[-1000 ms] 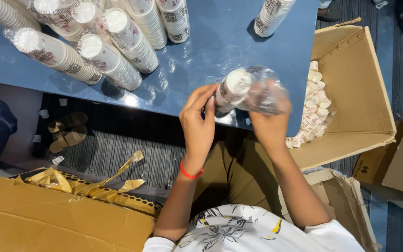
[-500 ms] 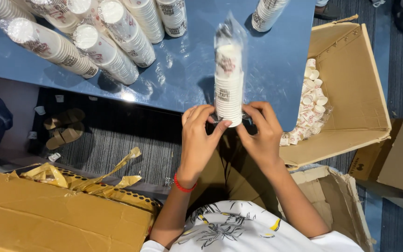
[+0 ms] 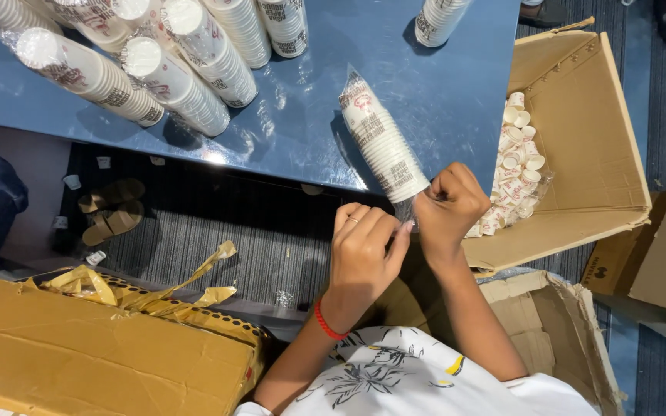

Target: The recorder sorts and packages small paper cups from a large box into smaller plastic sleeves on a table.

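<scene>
The clear plastic at the near end of the wrapped stack of paper cups [image 3: 381, 142] is hard to make out between the fingers. The left hand [image 3: 364, 250] pinches it; the right hand [image 3: 449, 204] is fisted around it. The stack lies on the blue table [image 3: 456, 85] at the near edge — its long axis runs diagonally, the twisted tip pointing up-left.

Left hand [image 3: 364, 246] raised, fingers curled, fingertips pinched together; right hand [image 3: 447, 206] fisted just beside it, both forearms angled upward.

Glossy blue table [image 3: 287, 139] over dark striped carpet [image 3: 217, 246], cardboard boxes [image 3: 580, 139] beside
</scene>
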